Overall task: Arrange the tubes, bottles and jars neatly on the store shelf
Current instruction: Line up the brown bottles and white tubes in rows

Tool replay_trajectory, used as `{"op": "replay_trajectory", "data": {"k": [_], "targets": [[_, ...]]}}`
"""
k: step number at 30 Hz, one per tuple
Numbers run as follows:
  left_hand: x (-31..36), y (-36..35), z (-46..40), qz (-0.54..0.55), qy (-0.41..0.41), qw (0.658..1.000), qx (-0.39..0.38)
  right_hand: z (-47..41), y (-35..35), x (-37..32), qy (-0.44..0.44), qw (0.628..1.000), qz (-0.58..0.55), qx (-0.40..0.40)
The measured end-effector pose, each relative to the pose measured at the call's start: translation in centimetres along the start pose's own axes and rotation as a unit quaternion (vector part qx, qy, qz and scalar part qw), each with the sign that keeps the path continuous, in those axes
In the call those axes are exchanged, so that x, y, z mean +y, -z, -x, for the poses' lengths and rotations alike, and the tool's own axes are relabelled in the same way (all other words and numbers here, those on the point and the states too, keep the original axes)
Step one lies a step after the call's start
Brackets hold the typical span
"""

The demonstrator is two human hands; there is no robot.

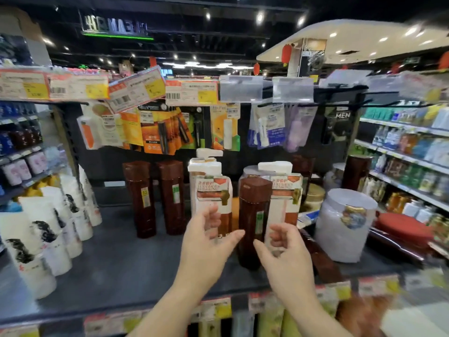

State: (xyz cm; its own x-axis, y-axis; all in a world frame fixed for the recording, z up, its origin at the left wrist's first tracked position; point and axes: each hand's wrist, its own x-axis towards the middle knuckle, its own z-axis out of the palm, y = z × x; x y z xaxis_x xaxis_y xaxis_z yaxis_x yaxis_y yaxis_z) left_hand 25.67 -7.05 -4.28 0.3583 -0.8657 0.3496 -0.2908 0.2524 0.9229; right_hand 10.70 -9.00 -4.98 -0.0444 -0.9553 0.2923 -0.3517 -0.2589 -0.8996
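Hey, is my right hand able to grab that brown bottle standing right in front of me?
Probably yes. The right hand is open just beside the front brown bottle, with nothing between them. The left hand flanks its other side, and the boxed pump bottle stands behind.

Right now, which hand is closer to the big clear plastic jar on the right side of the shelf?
The right hand. It hovers open just left of the clear plastic jar, beside the brown bottle. The left hand is farther away, on the bottle's other side.

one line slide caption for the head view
Both open hands, left and right, flank a brown bottle on the store shelf.
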Motion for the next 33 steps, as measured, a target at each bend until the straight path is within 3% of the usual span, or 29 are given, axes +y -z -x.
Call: {"op": "replay_trajectory", "data": {"k": [6, 10, 15, 20, 24, 28, 33], "targets": [[-0.9, -4.6, 0.4, -0.004, 0.065, 0.996, -0.056, -1.5, -0.5, 2.9, 0.011, 0.995, 0.028, -0.099], [-0.5, -5.4, 1.1, 0.003, 0.073, 0.997, -0.030, -1.2, -0.9, 3.1, 0.028, 0.994, 0.045, -0.097], [1.7, -1.2, 2.1, -0.015, 0.029, 0.999, 0.002, 0.3, -1.4, -0.5, 0.096, 0.988, 0.019, -0.120], [1.3, 6.3, 1.2, -0.047, 0.013, 0.996, 0.078, 1.1, -7.8, -4.1, 0.139, 0.972, 0.014, -0.187], [-2.0, 9.5, -0.9, -0.049, 0.047, 0.992, 0.107, 0.8, -13.3, -4.3, 0.078, 0.969, 0.015, -0.235], [-5.2, 9.9, -3.0, -0.074, 0.067, 0.991, 0.084, 0.3, -15.3, -4.4, -0.002, 0.964, 0.037, -0.262], [-8.0, 9.6, -4.4, -0.102, 0.099, 0.990, 0.008, -0.6, -15.8, -4.0, -0.040, 0.965, 0.031, -0.257]]}}
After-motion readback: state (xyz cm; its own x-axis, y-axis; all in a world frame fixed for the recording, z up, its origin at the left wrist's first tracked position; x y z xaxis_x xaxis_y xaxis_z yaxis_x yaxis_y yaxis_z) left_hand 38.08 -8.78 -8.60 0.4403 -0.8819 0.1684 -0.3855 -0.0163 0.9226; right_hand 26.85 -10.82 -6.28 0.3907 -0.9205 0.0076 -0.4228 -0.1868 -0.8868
